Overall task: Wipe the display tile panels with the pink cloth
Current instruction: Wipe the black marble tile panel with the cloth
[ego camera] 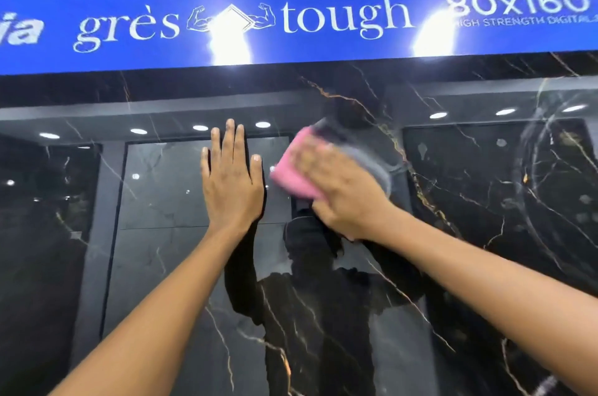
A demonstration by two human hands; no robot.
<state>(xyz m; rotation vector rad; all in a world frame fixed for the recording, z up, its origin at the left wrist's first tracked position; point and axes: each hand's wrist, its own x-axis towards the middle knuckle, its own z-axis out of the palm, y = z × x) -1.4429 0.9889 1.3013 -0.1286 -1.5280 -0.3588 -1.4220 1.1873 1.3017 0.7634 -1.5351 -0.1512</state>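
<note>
A glossy black marble display tile panel (469,201) with gold veins fills the view in front of me. My left hand (231,179) lies flat against it, fingers straight and pointing up. Just to its right, my right hand (343,188) presses a folded pink cloth (291,169) onto the panel; the hand is motion-blurred. The cloth's pink edge sticks out to the left of the fingers, the rest hidden under the hand. A hazy smear marks the tile around the cloth.
A blue sign band (291,20) reading "grès tough 80x160" runs across the top above the panel. The shiny surface mirrors ceiling lights, other panels and a person's dark outline (310,282). Faint circular wipe marks (550,169) show at the right.
</note>
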